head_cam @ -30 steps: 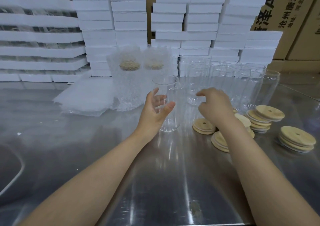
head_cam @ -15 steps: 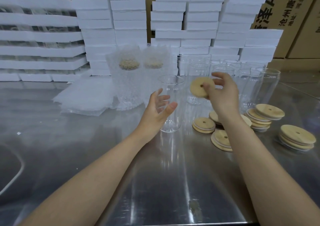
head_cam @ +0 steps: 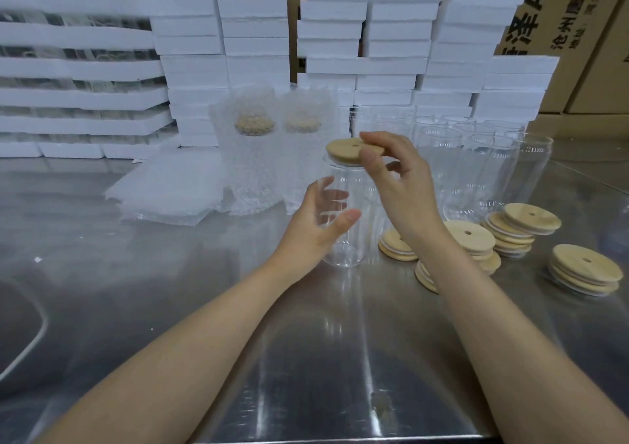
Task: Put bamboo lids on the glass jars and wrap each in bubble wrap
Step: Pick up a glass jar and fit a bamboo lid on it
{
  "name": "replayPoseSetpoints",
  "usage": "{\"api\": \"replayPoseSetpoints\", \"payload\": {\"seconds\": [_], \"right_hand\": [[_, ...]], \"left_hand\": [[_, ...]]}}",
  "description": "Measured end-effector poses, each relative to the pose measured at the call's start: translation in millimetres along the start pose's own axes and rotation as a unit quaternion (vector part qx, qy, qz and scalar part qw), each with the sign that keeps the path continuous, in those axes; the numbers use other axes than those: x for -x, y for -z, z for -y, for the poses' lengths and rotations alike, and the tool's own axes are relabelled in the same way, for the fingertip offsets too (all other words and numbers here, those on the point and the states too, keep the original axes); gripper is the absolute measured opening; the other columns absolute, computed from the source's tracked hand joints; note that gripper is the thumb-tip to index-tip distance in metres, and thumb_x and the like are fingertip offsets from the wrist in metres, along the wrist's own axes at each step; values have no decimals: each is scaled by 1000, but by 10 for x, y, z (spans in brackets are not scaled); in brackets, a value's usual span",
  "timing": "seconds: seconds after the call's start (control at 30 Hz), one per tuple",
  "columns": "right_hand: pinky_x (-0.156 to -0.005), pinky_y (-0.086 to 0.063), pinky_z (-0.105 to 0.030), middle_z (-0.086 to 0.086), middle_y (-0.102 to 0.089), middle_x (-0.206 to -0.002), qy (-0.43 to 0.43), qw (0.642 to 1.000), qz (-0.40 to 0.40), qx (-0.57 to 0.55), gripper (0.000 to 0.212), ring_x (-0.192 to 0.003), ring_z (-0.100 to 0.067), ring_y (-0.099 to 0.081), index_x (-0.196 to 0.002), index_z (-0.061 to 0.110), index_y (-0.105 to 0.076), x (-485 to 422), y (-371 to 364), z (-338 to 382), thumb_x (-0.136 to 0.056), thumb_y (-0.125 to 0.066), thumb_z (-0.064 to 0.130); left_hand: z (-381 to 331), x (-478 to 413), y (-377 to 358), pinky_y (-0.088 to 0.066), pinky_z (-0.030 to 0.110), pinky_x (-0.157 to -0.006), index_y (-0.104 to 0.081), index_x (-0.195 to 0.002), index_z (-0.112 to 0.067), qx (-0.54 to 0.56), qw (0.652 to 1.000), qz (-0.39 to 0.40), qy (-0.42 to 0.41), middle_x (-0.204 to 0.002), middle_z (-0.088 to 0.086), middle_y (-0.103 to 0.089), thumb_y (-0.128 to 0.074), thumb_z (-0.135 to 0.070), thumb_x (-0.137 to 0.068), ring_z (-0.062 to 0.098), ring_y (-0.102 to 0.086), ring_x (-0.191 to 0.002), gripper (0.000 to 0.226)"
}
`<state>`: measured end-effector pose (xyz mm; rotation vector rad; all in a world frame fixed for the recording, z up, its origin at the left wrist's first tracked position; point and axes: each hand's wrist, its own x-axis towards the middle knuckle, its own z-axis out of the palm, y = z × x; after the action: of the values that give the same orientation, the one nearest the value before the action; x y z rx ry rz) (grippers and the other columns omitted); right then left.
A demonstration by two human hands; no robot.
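Far to the left of the glass jar lay a flat pile of bubble wrap sheets. Behind the jar on its left stood two wrapped jars, already with lids. The left hand gripped the jar at its lower half, thumb in front and fingers curled round the back. The jar stood upright on the steel table. On the mouth of the jar lay the bamboo lid, a little tilted; I could not tell if it was seated. The right hand pinched its right edge between thumb and fingers. To do this step well, I judged that the lid needed to be level and centred first. Then it needed an even press straight down, with the left hand stopping the smooth glass from sliding. Right of the jar waited open jars and lid stacks.
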<state>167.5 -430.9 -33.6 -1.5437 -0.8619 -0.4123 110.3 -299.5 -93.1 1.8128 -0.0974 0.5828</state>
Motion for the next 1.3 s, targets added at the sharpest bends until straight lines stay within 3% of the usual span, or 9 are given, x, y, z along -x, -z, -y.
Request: {"api": "replayPoseSetpoints", "payload": {"seconds": [0.27,0.47,0.6,0.67,0.77,0.87,0.97,1.1,1.3], "right_hand": [[-101,-42,-32,12,-52,-113,136,987,37,78,25,-116,-16,-52,-110,19,-66,83,-93,-16,-99,-44,23],[-94,-35,-10,-3,-51,-116,128,987,-6,91,32,-114,-23,-51,-109,6,-64,101,-317,-127,-89,-51,29],[-105,-41,-44,-3,-41,-131,103,994,-2,30,36,-128,-25,-43,-121,12,-55,135,-374,-198,-89,-53,29],[-110,-38,-46,0,-26,-145,79,996,33,18,49,-139,-21,-32,-135,26,-37,228,-349,-248,-90,-57,29],[-113,-35,-37,5,-4,-153,31,993,107,26,78,-141,-14,-29,-142,44,-5,348,-301,-328,-93,-63,27],[-112,-36,-37,9,-3,-151,23,992,122,32,85,-137,-12,-35,-139,52,5,362,-329,-347,-92,-63,29],[-111,-37,-36,12,-7,-148,35,991,124,38,89,-134,-11,-36,-138,56,10,340,-371,-356,-92,-63,32],[-111,-38,-35,15,-8,-146,45,990,123,42,93,-133,-10,-37,-134,62,13,336,-390,-379,-92,-63,33],[-112,-38,-40,8,-10,-146,43,990,127,40,87,-132,-14,-39,-138,51,4,326,-375,-356,-91,-65,26]], "left_hand": [[20,-19,14,-46,29,-101,-33,-140,-23,-4,1000,7,7,-124,-11,-55,-64,-51,-80,-3,-54,-115,73],[74,-47,54,-43,34,-106,-33,-141,-17,10,1000,18,-8,-128,-9,-53,-62,-58,-79,-2,-51,-121,80],[66,-49,188,-39,19,-102,-49,-124,-31,-78,994,-54,-62,-125,-10,-53,-34,-70,-88,-4,-49,-116,54],[58,-125,413,-39,24,-101,-60,-113,-26,-113,962,-227,-100,-117,-3,-55,-30,-48,-97,5,-52,-112,40],[152,-215,959,-34,34,-99,-59,-115,-10,-310,846,-428,-70,-121,10,-53,-45,-16,-90,26,-47,-118,29],[383,-147,1403,-16,45,-112,-46,-135,-5,-447,806,-377,96,-144,13,-42,-47,-11,-91,31,-27,-139,45],[495,-106,1487,-8,46,-115,-52,-131,-4,-521,784,-284,183,-135,17,-51,-43,-15,-96,33,-34,-134,38],[460,-160,1437,-19,41,-102,-61,-121,-12,-610,730,-268,150,-113,14,-59,-50,-5,-90,32,-46,-113,34],[281,-141,1370,-23,46,-93,-72,-97,-16,-575,734,-356,63,-106,9,-56,-56,-16,-92,29,-45,-105,17]]}}
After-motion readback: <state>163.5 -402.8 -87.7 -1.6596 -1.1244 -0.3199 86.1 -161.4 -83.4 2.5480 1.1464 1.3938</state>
